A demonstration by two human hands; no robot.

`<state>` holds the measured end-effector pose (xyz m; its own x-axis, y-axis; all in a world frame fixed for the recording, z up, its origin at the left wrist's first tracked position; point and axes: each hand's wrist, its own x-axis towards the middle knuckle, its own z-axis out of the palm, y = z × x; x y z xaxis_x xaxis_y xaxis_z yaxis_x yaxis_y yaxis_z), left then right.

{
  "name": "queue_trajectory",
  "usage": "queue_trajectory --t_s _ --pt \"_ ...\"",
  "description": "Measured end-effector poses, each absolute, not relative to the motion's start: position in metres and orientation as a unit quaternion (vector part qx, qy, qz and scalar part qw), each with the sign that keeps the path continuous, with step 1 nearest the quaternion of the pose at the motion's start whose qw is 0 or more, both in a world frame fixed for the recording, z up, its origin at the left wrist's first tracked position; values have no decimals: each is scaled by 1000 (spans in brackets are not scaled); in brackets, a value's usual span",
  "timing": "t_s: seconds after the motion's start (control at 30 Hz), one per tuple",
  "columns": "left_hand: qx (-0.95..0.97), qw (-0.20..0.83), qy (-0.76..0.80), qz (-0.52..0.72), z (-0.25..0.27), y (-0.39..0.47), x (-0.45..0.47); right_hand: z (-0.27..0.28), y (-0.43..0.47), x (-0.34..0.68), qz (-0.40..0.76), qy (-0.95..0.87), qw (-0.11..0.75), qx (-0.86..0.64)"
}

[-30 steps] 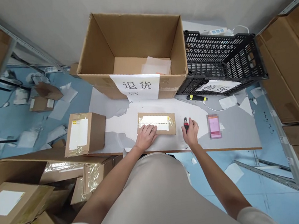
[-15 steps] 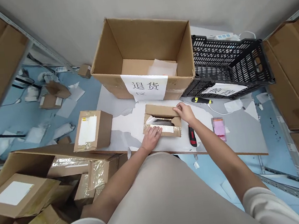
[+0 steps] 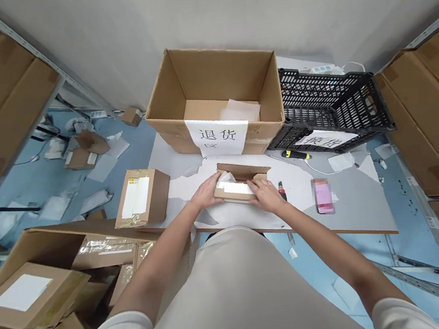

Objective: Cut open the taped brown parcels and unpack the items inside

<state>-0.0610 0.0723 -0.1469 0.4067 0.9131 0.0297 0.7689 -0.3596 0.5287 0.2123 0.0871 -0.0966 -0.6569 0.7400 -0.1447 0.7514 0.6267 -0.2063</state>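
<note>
A small cardboard box (image 3: 246, 170) lies on the table in front of me with its top open and its back flap raised. White wrapping (image 3: 227, 177) shows inside at the left; the rest of the contents is hard to make out. My left hand (image 3: 206, 191) grips the box's left end, and my right hand (image 3: 265, 194) grips its right front corner. Beside my right hand lies a red and black utility knife (image 3: 282, 191), partly hidden by that hand.
Behind stand a large open carton (image 3: 179, 140) with a paper sign and a black plastic crate (image 3: 359, 135). A taped box (image 3: 159, 195) sits left, a phone (image 3: 323, 196) and a black-yellow tool (image 3: 296, 154) right. Lower left, a big carton (image 3: 33, 236) holds several parcels.
My left hand has moved from the box's front to its left end. My right hand has come from the back flap to the front right corner. The view has shifted slightly.
</note>
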Motion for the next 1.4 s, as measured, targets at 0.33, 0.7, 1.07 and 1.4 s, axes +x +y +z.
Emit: queue_trajectory --t_s 0.33,0.7,1.07,1.4 --pt "810 214 516 176 -163 73 -59 -134 13 228 -73 935 -2 347" --pt "861 191 471 27 -90 85 -53 -77 95 215 -255 906 44 334" --pt "865 172 462 -93 -123 108 25 -83 105 168 -92 891 231 379" --pt "847 99 523 -1 -121 72 -51 -114 91 241 -63 881 97 458"
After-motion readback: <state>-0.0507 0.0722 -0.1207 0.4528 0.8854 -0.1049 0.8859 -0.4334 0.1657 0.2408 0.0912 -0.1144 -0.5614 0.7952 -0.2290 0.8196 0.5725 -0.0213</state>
